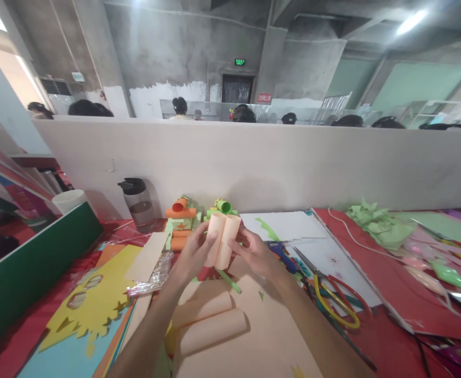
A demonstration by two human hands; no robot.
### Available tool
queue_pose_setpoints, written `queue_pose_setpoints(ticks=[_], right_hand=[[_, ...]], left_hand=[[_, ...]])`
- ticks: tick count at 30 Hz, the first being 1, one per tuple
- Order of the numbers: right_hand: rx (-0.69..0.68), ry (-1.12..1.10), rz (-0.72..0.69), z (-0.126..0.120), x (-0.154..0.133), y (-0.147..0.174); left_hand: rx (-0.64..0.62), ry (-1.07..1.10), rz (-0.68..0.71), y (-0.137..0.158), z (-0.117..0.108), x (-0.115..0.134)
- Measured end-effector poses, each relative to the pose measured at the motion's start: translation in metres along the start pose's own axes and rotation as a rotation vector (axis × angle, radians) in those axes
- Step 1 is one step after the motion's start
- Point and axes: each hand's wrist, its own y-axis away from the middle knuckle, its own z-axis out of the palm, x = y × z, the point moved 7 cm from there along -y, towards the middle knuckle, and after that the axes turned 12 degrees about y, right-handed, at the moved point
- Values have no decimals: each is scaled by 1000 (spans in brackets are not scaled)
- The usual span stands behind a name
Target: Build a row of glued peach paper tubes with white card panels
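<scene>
Two peach paper tubes (224, 239) stand upright side by side between my hands, touching along their length. My left hand (199, 249) is closed round the left tube, thumb across its front. On the right tube my right hand (254, 251) grips from the side, its fingers partly behind the paper. Below them, two more peach paper tubes (213, 332) lie on a peach sheet (277, 336). A thin green paper roll (230, 282) rests just under the held tubes. Behind, an orange paper model (181, 226) and a green paper model (223, 206) stand by the partition.
Scissors (328, 286) with yellow and red handles lie right of my right arm. A water bottle (136, 205) stands by the white partition (199, 157). Cut yellow paper (100, 289) and a green board (37, 273) are on the left; green scrap paper (379, 226) lies far right.
</scene>
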Motion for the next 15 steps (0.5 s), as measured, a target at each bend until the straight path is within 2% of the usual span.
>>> queue_pose_setpoints(ticks=[5,11,15], right_hand=[[-3,-21,4,0,-5,0],[-5,-28,15,4,-1,1],[-42,-119,95,7,10,0]], left_hand=[[109,-123,-19,9,-5,-3],[120,-46,-107,10,1,-15],[230,15,-192,9,-10,-29]])
